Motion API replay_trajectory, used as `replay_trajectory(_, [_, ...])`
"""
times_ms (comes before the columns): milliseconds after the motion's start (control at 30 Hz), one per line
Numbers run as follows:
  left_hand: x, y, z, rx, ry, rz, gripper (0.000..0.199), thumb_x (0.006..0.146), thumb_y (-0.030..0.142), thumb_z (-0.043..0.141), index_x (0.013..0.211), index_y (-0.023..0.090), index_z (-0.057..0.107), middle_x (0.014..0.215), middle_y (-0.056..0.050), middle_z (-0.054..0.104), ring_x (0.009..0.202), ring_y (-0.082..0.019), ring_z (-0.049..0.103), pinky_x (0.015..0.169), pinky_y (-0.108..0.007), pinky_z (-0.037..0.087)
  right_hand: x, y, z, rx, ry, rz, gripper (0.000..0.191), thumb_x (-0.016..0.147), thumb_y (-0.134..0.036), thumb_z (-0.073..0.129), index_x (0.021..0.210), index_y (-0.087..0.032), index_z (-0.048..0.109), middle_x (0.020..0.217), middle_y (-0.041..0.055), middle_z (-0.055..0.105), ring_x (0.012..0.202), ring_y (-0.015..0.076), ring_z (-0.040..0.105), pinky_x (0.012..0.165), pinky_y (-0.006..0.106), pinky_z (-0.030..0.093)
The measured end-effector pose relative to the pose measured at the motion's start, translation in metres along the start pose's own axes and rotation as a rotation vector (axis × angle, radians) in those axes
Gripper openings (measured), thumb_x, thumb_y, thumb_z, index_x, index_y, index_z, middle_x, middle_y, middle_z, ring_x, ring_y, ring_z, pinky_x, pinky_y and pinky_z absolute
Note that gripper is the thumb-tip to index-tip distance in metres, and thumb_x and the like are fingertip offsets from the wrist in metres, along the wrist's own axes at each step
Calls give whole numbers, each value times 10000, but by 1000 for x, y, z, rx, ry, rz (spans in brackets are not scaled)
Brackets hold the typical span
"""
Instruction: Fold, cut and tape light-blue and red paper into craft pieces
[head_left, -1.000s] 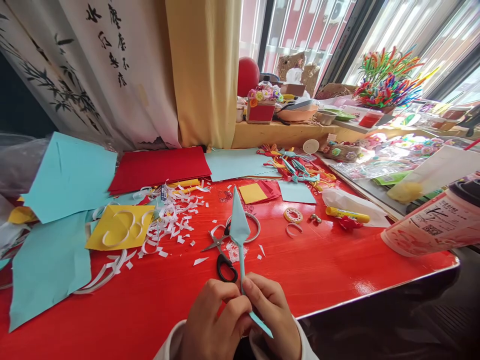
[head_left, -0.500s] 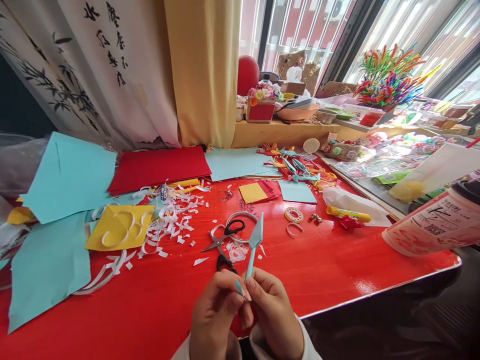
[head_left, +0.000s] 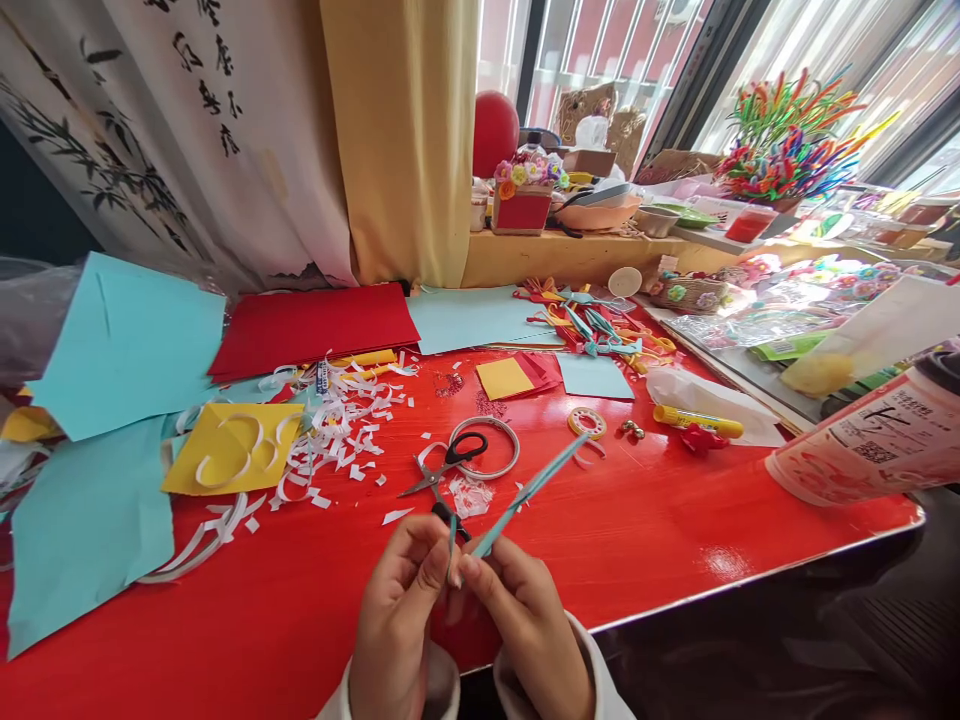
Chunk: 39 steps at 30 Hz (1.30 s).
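Note:
My left hand (head_left: 401,615) and my right hand (head_left: 529,615) are close together over the red table's front part. Between the right thumb and fingers is a folded light blue paper strip (head_left: 529,492), which points up and to the right. The left fingers pinch a small blue paper end (head_left: 452,545), seen nearly edge-on; whether it joins the strip is hidden. Just beyond the hands lie open scissors (head_left: 435,478) with black handles, partly covered by the left fingers. A ring of white tape (head_left: 512,450) rests beside them.
White paper scraps (head_left: 341,420), a yellow sheet (head_left: 232,450) and large blue sheets (head_left: 97,520) lie left. Further back are red sheets (head_left: 315,325) and small squares (head_left: 596,376). A glue stick (head_left: 697,421) and a large cup (head_left: 862,440) are at right.
The blue strip has tilted down to the right and now shows its narrow side. Both hands have shifted slightly left, and the left hand's paper end stands more upright.

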<state>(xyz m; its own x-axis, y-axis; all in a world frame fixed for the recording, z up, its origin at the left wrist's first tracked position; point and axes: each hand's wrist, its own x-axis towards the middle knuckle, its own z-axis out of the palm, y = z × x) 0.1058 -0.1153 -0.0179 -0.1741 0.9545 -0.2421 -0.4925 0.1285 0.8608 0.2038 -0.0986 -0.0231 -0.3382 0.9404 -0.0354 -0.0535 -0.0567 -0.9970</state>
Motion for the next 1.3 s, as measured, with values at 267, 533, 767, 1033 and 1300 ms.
replay_trajectory(267, [-9, -7, 0, 606, 163, 468, 185, 682, 221, 567, 863, 199, 538, 845, -13, 592, 790, -138, 568, 678, -223, 473, 2, 0, 0, 57, 121, -7, 196, 789, -317, 423, 735, -148, 508, 579, -7, 499, 533, 80, 436, 528, 199, 351])
replay_trajectory(533, [-11, -1, -1, 907, 128, 643, 215, 724, 190, 518, 934, 225, 546, 875, -1, 606, 791, -116, 576, 674, -185, 474, 2, -1, 0, -34, 122, -45, 201, 806, -302, 392, 677, -160, 451, 581, -23, 452, 538, 69, 390, 542, 191, 327])
replay_trajectory(767, [-11, 0, -7, 1033, 129, 705, 164, 733, 181, 508, 889, 220, 539, 814, 10, 604, 755, -99, 577, 655, -160, 461, -1, -2, 1, -96, 61, -39, 218, 827, -289, 352, 662, -163, 419, 581, -22, 459, 533, 67, 424, 531, 187, 326])
replay_trajectory(1033, [-9, 0, -13, 1087, 132, 730, 143, 736, 179, 496, 868, 218, 536, 806, 6, 605, 757, -110, 574, 687, -184, 455, 2, 2, 0, -14, 114, -9, 188, 823, -298, 350, 873, -185, 492, 618, -4, 482, 544, 85, 431, 547, 205, 363])
replay_trajectory(1300, [-10, 0, -12, 1087, 69, 696, 134, 747, 175, 477, 858, 210, 544, 832, -8, 605, 776, -117, 568, 683, -188, 459, 3, 3, -2, 50, 151, 25, 229, 800, -310, 398, 963, -195, 511, 789, 36, 549, 685, 126, 520, 605, 234, 411])
